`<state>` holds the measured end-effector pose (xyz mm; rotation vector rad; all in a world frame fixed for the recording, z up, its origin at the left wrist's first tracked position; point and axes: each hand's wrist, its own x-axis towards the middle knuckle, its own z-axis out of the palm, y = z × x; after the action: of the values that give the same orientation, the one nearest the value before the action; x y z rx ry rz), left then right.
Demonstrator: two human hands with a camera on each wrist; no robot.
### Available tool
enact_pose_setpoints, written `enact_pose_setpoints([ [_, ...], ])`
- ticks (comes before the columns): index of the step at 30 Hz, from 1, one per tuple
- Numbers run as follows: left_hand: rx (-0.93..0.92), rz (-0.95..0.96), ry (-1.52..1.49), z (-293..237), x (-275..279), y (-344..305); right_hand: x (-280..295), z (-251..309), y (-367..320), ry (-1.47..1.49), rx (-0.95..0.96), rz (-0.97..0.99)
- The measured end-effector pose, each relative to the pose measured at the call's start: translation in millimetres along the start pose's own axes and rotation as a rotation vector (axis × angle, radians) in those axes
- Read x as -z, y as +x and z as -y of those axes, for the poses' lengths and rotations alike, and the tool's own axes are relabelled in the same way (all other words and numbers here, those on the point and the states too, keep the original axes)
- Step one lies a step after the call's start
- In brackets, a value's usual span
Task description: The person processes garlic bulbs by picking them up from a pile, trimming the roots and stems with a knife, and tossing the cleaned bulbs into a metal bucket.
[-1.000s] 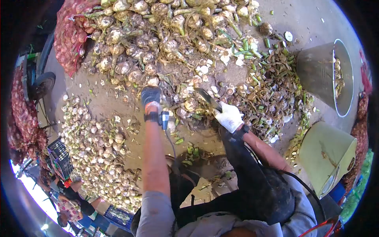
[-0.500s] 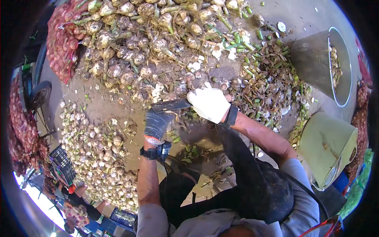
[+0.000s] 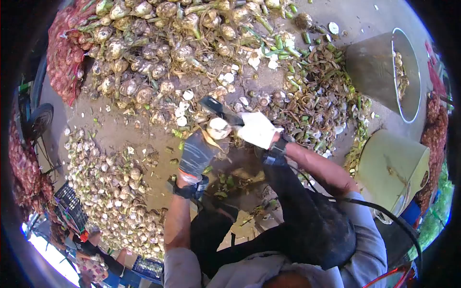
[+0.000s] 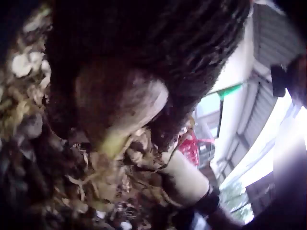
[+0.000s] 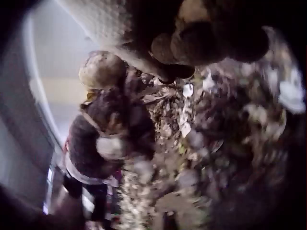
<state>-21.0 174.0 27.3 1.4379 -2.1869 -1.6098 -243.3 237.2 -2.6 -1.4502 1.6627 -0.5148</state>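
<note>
In the head view my left hand (image 3: 197, 156), in a dark striped glove, grips a pale bulb (image 3: 219, 128) with a dry leaf hanging from it. My right hand (image 3: 258, 130), white-gloved, holds a dark-bladed knife (image 3: 217, 107), its blade just above the bulb. The left wrist view shows the bulb (image 4: 139, 103) within the dark glove, its yellowish stem pointing down, and the white glove (image 4: 187, 179) beyond. In the right wrist view the bulb (image 5: 101, 69) rises from the dark glove (image 5: 88, 143), near the curled fingers (image 5: 192, 43) of my right hand.
A heap of untrimmed bulbs (image 3: 187, 48) lies ahead, with cut bulbs (image 3: 113, 187) at the left. Leaf scraps (image 3: 312, 105) cover the ground at the right, beside a grey bucket (image 3: 370, 62) and a greenish bucket (image 3: 391, 165). A red net sack (image 3: 65, 60) stands upper left.
My left hand has come back from the heap's edge towards my body, and a bulb now shows in it. The knife first swung left across the left hand, then its blade turned upward.
</note>
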Motion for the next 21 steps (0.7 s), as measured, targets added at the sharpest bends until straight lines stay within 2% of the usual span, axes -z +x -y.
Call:
enact_pose_setpoints([
  [1,0.015,-0.019,0.298,-4,-1,5,-5,-1,1,0.129,0.038,-0.019],
  [3,0.006,0.004,0.303,-10,-2,5,-9,2,3,0.159,0.049,-0.075],
  [5,-0.236,-0.135,0.211,-13,-3,0,-5,11,0,0.029,-0.089,-0.124],
  [6,-0.435,-0.172,0.284,-16,0,0,-5,12,-4,0.031,-0.094,-0.122],
  [7,-0.434,-0.169,0.283,-14,-2,-2,-6,13,-7,-0.079,-0.039,-0.122],
  [8,-0.313,-0.134,0.015,-9,-5,-3,-4,14,-7,-0.192,0.022,-0.127],
  [9,-0.191,-0.094,-0.251,-3,-9,-4,-2,14,-8,-0.194,0.024,-0.133],
  [10,-0.060,-0.049,-0.517,4,-14,-5,-3,14,-11,-0.174,0.119,-0.146],
  [11,-0.059,-0.048,-0.519,12,-19,-6,-4,14,-16,-0.155,0.216,-0.154],
  [13,0.014,-0.047,-0.502,14,-25,-5,5,20,-23,-0.199,0.239,-0.100],
  [14,0.176,-0.038,-0.701,14,-31,-7,7,20,-26,-0.178,0.239,-0.123],
  [15,0.177,-0.040,-0.704,15,-35,-9,9,20,-29,-0.156,0.239,-0.147],
  [17,0.199,-0.038,-1.100,16,-42,-14,4,12,-35,-0.211,0.227,-0.173],
  [18,0.198,-0.043,-1.102,9,-41,-16,2,9,-37,-0.171,0.184,-0.241],
  [19,0.193,-0.015,-1.314,-5,-36,-19,-2,6,-39,-0.130,0.143,-0.307],
  [21,0.169,0.036,-1.722,-24,-21,-27,-16,-11,-26,-0.268,-0.163,-0.023],
])
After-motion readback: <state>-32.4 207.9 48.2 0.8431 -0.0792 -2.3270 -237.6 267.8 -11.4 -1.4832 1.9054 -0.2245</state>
